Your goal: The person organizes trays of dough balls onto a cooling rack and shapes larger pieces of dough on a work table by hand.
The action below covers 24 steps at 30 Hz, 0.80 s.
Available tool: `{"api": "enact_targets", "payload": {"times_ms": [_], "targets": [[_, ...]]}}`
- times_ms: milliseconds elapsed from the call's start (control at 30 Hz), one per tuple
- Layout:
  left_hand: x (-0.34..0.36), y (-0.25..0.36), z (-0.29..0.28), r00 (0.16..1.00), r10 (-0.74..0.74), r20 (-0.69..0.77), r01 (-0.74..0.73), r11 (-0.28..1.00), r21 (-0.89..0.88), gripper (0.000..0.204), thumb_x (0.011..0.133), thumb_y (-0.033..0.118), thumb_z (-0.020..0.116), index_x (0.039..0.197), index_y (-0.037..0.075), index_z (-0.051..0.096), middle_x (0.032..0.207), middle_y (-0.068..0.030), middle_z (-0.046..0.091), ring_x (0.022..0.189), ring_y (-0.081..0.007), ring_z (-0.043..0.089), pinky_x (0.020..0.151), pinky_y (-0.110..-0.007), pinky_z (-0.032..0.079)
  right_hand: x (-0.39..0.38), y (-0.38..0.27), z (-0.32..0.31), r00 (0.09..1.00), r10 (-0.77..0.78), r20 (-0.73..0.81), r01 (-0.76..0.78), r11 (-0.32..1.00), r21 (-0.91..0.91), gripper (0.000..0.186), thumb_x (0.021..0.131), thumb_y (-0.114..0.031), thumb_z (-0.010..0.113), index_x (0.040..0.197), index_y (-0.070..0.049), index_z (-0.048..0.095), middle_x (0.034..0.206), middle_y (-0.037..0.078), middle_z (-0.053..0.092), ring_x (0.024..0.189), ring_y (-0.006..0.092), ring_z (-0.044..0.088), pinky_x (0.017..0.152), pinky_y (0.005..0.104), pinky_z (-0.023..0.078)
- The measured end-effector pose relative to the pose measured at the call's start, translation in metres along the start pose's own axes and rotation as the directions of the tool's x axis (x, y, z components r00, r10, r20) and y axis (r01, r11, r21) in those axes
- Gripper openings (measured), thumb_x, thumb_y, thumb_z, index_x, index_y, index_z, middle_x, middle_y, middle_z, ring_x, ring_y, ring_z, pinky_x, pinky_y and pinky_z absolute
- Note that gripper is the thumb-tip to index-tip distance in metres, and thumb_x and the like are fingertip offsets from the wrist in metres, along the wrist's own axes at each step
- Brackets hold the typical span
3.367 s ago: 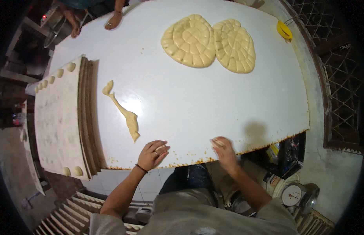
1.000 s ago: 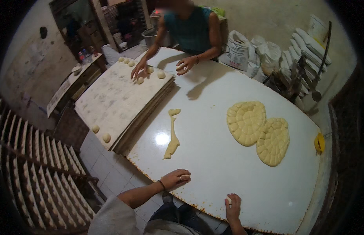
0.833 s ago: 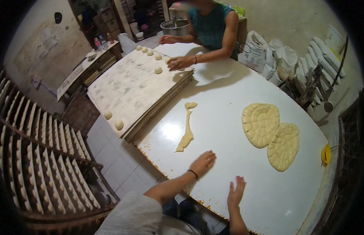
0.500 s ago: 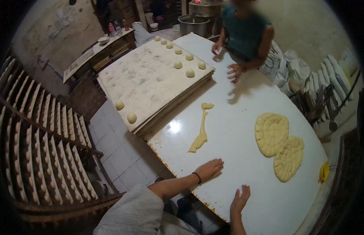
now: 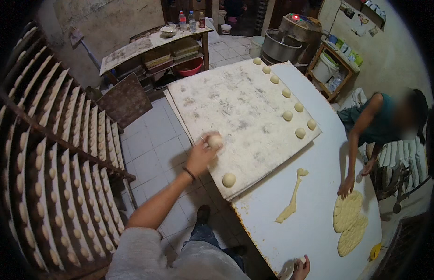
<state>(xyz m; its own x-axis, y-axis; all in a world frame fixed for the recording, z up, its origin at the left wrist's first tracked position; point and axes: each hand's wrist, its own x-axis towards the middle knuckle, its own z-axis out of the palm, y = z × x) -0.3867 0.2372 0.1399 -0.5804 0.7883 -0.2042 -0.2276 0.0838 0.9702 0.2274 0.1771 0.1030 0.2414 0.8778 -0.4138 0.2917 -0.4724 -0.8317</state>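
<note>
My left hand [image 5: 201, 155] reaches over the near left side of a floury board [image 5: 226, 105], its fingers closed around a round dough ball [image 5: 215, 142]. Another dough ball [image 5: 228, 180] rests by the board's near corner, and several more line its far right side. My right hand [image 5: 301, 269] is low over the white table [image 5: 268, 238], fingers curled by a small pale lump I cannot make out, partly cut off by the lower edge. A stretched dough strip [image 5: 291, 202] lies beyond it. Two flat dough rounds [image 5: 346, 212], scored into pieces, lie at the right.
A co-worker's hand [image 5: 346, 185] touches the farther dough round. On the left stands a tall rack [image 5: 70, 186] with trays of dough pieces. A side table [image 5: 133, 53] with bottles and a metal mixing bowl [image 5: 281, 45] stand at the back. A yellow tool [image 5: 375, 252] lies at the table's right edge.
My view has swung left. My left hand has left the table and taken hold of a dough ball on the board. The co-worker has bent down to the dough rounds.
</note>
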Motion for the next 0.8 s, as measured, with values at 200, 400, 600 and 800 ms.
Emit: {"api": "enact_targets", "payload": {"times_ms": [200,400,600,800], "targets": [[0.155,0.007,-0.147,0.897,0.440,0.044,-0.226,0.372,0.900,0.049,0.093,0.026,0.078,0.133,0.002,0.066,0.136,-0.0189,0.066,0.130,-0.0337,0.059,0.113,-0.044,0.047,0.042,-0.146,0.229,0.873,-0.306,0.379,0.334,0.943,-0.008,0.051,0.095,-0.006,0.073,0.143,0.004,0.059,0.125,0.010,0.067,0.112,0.0176,0.065,0.098,0.0311,0.054],[0.158,-0.017,-0.189,0.846,0.502,-0.177,-0.263,0.684,0.681,0.067,0.098,0.033,0.075,0.152,0.002,0.051,0.149,-0.0185,0.056,0.137,-0.0349,0.052,0.117,-0.044,0.042,0.005,-0.279,0.511,0.295,-0.623,0.725,0.775,0.600,0.200,0.056,0.090,-0.027,0.081,0.140,-0.006,0.065,0.129,0.015,0.067,0.120,0.0277,0.066,0.101,0.0406,0.056],[0.081,-0.159,-0.247,0.957,0.153,-0.245,0.030,0.791,0.611,0.048,0.102,0.034,0.070,0.137,0.002,0.064,0.126,-0.0187,0.072,0.117,-0.0295,0.069,0.102,-0.041,0.054,0.013,-0.286,0.565,0.385,-0.492,0.780,0.888,0.429,-0.168,0.063,0.092,-0.036,0.077,0.148,-0.016,0.058,0.134,0.014,0.059,0.119,0.0320,0.066,0.101,0.0437,0.055],[-0.108,-0.388,-0.222,0.816,-0.558,0.152,0.272,0.602,0.751,0.033,0.101,0.026,0.070,0.119,-0.001,0.071,0.112,-0.0159,0.079,0.108,-0.0254,0.074,0.097,-0.037,0.057,0.065,-0.182,0.282,0.793,-0.477,0.380,0.567,0.806,-0.172,0.051,0.095,-0.019,0.076,0.143,-0.009,0.062,0.133,0.013,0.062,0.113,0.0256,0.064,0.097,0.0380,0.054]]}}
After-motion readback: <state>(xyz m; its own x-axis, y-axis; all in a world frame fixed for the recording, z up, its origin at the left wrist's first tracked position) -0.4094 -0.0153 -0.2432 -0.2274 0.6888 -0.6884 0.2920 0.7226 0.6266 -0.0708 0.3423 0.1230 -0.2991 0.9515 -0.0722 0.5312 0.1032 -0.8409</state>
